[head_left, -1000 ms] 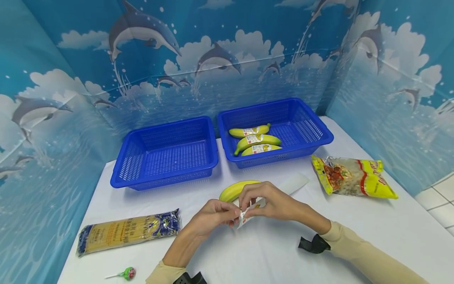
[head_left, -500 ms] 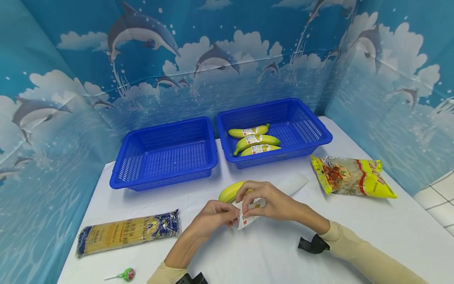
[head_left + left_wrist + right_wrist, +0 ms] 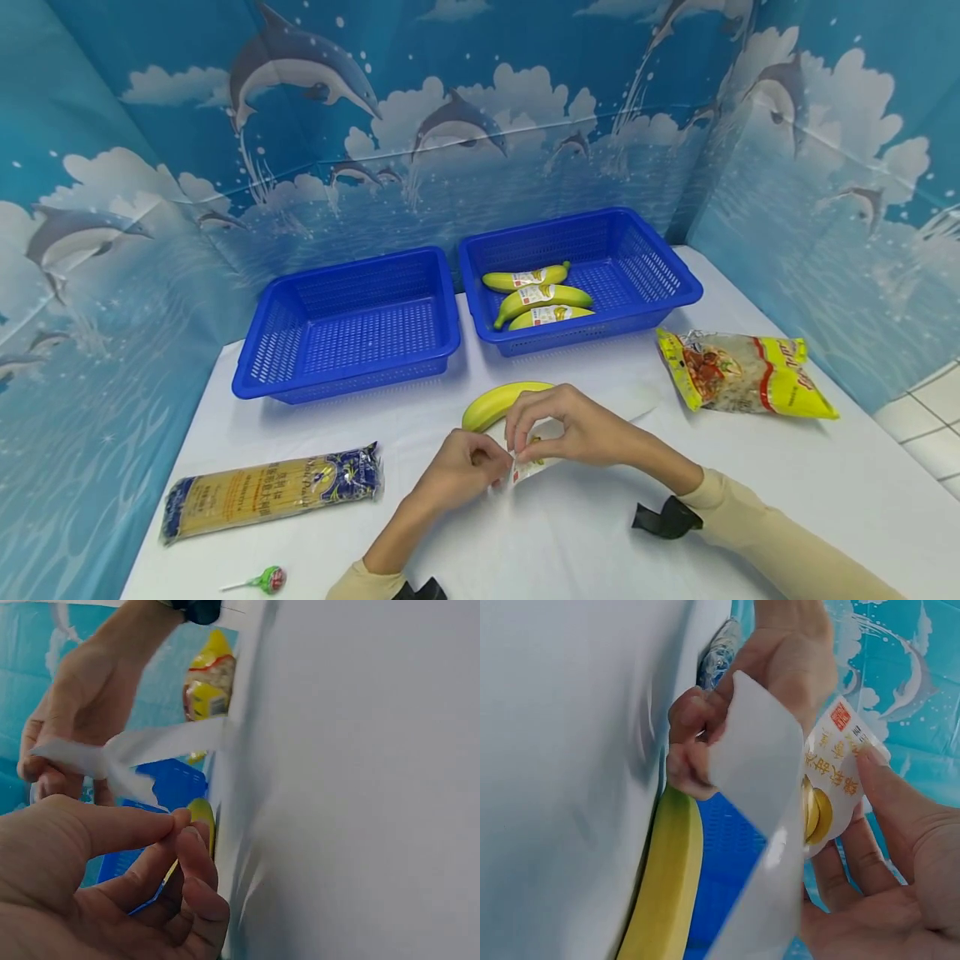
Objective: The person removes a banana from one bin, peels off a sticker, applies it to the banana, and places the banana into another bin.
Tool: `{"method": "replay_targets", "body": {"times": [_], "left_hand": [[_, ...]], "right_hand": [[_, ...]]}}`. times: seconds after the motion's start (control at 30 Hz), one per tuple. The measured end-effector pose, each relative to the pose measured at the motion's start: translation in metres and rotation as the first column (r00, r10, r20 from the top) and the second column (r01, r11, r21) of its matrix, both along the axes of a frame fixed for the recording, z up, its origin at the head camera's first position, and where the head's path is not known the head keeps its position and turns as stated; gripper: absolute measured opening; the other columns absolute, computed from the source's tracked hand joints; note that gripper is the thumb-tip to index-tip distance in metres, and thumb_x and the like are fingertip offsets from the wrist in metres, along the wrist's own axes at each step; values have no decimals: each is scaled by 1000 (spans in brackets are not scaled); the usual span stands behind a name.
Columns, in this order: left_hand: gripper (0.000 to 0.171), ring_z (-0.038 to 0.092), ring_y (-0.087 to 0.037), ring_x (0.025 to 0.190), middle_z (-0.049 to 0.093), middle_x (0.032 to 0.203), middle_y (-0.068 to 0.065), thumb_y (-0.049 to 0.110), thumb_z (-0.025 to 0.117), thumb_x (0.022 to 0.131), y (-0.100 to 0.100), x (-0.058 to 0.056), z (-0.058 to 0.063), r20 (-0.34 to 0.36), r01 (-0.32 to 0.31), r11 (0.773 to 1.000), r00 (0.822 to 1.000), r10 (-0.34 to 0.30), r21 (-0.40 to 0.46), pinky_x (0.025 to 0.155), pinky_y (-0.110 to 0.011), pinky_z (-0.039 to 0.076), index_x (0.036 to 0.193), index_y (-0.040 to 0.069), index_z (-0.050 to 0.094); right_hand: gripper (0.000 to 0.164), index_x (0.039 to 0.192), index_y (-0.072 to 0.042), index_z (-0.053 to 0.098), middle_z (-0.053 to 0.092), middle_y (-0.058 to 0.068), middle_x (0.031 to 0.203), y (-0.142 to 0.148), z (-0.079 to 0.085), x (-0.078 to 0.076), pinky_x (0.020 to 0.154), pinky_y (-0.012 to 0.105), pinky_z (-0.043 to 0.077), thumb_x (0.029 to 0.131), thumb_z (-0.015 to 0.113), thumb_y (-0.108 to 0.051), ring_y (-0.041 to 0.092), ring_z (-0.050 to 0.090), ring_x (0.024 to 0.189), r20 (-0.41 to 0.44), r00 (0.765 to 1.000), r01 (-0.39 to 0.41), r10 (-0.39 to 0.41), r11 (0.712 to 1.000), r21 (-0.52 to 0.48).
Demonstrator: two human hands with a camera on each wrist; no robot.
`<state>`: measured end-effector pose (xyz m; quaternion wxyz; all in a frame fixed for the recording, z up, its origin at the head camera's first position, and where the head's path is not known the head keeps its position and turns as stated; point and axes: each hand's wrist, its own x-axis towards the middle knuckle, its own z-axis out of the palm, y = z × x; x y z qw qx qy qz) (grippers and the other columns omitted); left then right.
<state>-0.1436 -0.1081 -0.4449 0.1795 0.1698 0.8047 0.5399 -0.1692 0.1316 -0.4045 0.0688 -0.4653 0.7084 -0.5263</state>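
My right hand (image 3: 573, 427) pinches a printed banana label (image 3: 840, 754) between thumb and fingers; its printed face shows in the right wrist view. A white backing strip (image 3: 761, 742) bends away from the label, and its tail stretches to the right in the head view. The thumb and forefinger of my left hand (image 3: 463, 468) meet at the near end of the strip and appear to pinch it, with the other fingers curled. Just behind both hands lies an unlabelled banana (image 3: 498, 402), partly covered by the right hand.
Three labelled bananas (image 3: 546, 295) lie in the right blue basket (image 3: 637, 312). Left of it stands another blue basket (image 3: 360, 375). A yellow food bag (image 3: 750, 375) lies at right, a noodle pack (image 3: 273, 490) at left, a lollipop (image 3: 272, 578) near the front.
My left hand has rolled over and bent its fingers more at the near end of the strip. The strip's tail has shifted slightly to the right. The right hand keeps nearly the same place.
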Motion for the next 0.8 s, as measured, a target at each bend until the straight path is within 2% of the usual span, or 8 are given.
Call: {"method": "replay_targets", "body": {"times": [0.1,0.2,0.27,0.33,0.43,0.53,0.57,0.8], "left_hand": [[9,54,-4,57,66,69,2,2,73,91,-2,-3,-16,-170,14,996,985,-29,-88,50,-20,45,86,2,80],[10,53,-1,60,61,72,10,3,73,87,-6,-10,-42,-346,18,982,934,-84,-190,51,-20,45,81,9,79],[12,53,-2,61,60,73,11,3,73,85,-6,-10,-44,-400,15,969,909,-116,-246,51,-20,46,78,12,77],[15,52,-3,63,59,74,11,3,72,84,-6,-6,-39,-425,6,954,895,-139,-301,53,-22,45,75,14,76],[16,53,-8,67,60,75,8,1,73,85,-3,5,-8,-376,-22,920,916,-138,-391,59,-26,48,75,13,76],[17,52,-9,72,60,78,8,2,75,86,-2,11,10,-352,-48,870,925,-147,-490,63,-27,47,75,14,74],[17,53,-10,74,61,79,7,1,75,86,-2,13,19,-323,-45,855,935,-146,-517,65,-27,48,74,14,74],[21,54,-10,72,62,81,5,2,75,86,-8,14,30,-291,-34,800,940,-179,-599,62,-30,50,70,16,72]], "right_hand": [[13,98,-12,78,78,3,98,1,3,1,95,33,60,93,83,-1,19,71,96,45,999,4,-3,1000,-28],[12,99,-9,78,77,3,94,3,4,1,88,33,62,93,82,0,17,70,90,81,996,26,-23,999,-34],[10,99,-8,78,77,3,93,5,4,0,87,34,63,94,82,-1,17,71,88,102,994,40,-37,999,-31],[9,100,-7,79,78,5,94,6,5,-1,86,37,64,94,82,-1,18,71,88,130,990,55,-51,998,-23],[9,101,-6,79,78,10,96,6,6,-4,86,39,65,94,83,-2,19,73,88,164,983,85,-84,996,-4],[8,100,-4,80,79,14,96,6,8,-8,85,38,66,93,84,-2,18,74,87,195,974,115,-116,993,16],[8,99,-3,80,79,14,96,6,9,-9,84,38,66,93,84,-2,18,74,87,199,972,119,-121,993,22],[6,98,0,82,81,10,95,7,9,-20,86,35,65,94,81,3,16,75,88,213,968,126,-133,991,46]]}}
